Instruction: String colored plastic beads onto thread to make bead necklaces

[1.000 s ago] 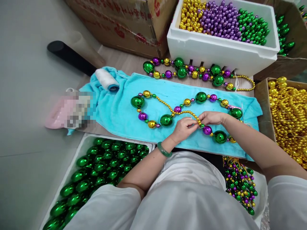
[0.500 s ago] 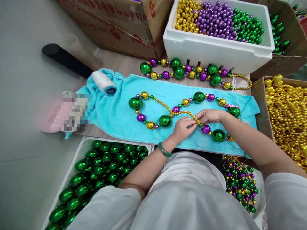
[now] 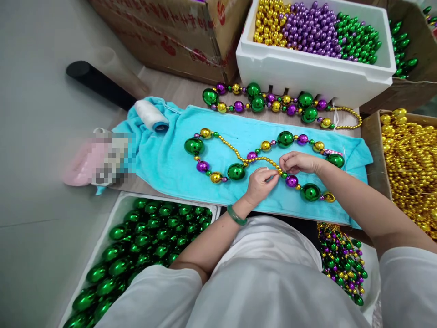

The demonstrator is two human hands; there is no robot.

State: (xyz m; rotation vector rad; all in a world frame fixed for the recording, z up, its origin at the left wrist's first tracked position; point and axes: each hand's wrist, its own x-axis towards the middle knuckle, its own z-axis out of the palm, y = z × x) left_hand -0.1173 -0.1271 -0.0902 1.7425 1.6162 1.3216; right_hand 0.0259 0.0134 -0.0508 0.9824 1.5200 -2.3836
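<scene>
Left hand: the bead strand [image 3: 251, 156] is pinched between thumb and forefinger of the left hand [image 3: 262, 184], at the end of its run of small gold beads; a green bangle [image 3: 236, 215] is worn on the wrist.
Right hand: the fingers of the right hand [image 3: 297, 162] are curled together just beside the same spot, above a small green bead; whether thread is gripped there cannot be told.
Bead strand: it is laid in loops on the blue towel [image 3: 170, 168], crossed over itself left of the hands, with green, purple and gold balls spaced along it.
Thread spool: the white spool [image 3: 150, 116] is rested on the towel's bunched left end.
Second strand: a finished-looking necklace [image 3: 257, 104] is stretched beyond the towel's far edge.
Foam box: gold, purple and green beads are grouped in the white foam box [image 3: 314, 75] behind.
Right side: gold beads are heaped in a cardboard box [image 3: 374, 152].
Near left: large green balls are held in a white tray [image 3: 217, 212].
</scene>
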